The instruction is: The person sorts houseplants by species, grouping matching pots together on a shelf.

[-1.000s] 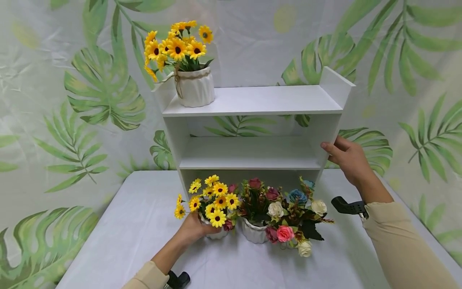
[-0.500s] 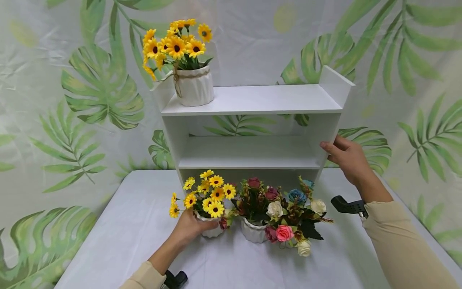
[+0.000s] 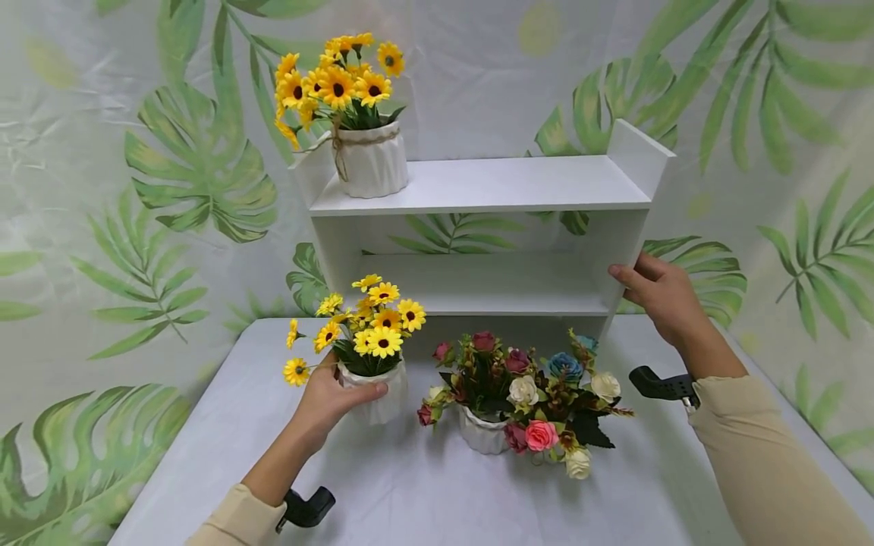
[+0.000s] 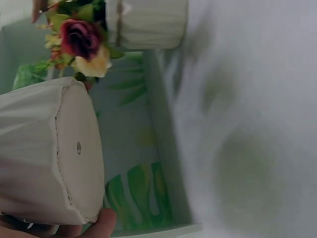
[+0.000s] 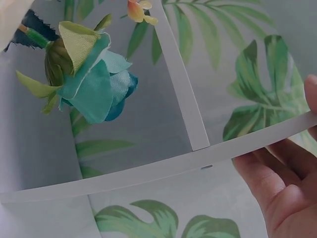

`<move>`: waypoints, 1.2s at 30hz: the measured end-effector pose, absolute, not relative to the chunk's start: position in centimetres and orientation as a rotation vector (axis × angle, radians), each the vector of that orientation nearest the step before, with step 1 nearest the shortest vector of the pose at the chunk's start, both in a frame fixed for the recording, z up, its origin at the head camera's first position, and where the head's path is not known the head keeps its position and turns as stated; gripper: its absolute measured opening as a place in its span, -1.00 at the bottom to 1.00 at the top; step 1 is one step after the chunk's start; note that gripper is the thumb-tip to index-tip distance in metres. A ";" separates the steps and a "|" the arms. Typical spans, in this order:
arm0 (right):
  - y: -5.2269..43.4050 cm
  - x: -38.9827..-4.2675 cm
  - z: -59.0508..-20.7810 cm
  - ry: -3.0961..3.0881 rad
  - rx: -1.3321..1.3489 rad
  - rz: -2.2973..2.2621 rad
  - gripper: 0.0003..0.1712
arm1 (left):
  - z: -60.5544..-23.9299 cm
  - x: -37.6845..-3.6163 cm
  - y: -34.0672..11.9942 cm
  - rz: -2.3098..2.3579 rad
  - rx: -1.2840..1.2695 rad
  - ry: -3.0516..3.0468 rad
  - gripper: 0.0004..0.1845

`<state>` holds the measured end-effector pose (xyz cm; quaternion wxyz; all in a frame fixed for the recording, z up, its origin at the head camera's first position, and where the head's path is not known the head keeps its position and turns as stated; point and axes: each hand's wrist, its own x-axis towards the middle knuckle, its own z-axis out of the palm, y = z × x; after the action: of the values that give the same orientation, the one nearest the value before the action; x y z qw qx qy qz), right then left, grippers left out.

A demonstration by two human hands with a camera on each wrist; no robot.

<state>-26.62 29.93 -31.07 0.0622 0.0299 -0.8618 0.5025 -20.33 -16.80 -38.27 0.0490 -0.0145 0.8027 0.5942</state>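
My left hand (image 3: 331,402) grips the white pot (image 3: 379,402) of yellow artificial sunflowers (image 3: 385,343), held up off the table in front of the shelf's left side. The left wrist view shows the pot's underside (image 4: 80,148) with a small hole in it, and fingertips at its rim. My right hand (image 3: 664,297) holds the right side panel of the white shelf unit (image 3: 492,186), thumb in front. In the right wrist view, fingers (image 5: 262,178) lie along the outside of that panel. A second potted sunflower (image 3: 372,159) stands at the left end of the top shelf.
A white pot (image 3: 483,432) of dark red and cream roses stands before the shelf. Beside it, to the right, is a bunch with blue, white and pink roses (image 3: 541,435). A leaf-print cloth (image 3: 205,167) hangs behind the white-covered table (image 3: 437,508).
My left hand has lifted the sunflower pot and carried it left, away from the rose pot, whose left-hand blooms now show. The right hand stays on the shelf panel.
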 end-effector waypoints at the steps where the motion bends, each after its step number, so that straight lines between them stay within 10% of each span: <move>1: 29.9 -26.6 -31.1 -2.606 0.086 1.520 -0.19 | -38.1 -20.4 -16.8 1.815 -0.046 2.440 -0.01; 36: 30.1 -26.8 -31.4 -2.598 0.098 1.531 -0.20 | -28.1 -20.1 -14.5 1.745 0.233 2.541 0.01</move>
<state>-26.84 30.10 -31.39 0.0620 0.0324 -0.8594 0.5066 -20.10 -14.49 -28.11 0.0250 0.0753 0.8217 0.5643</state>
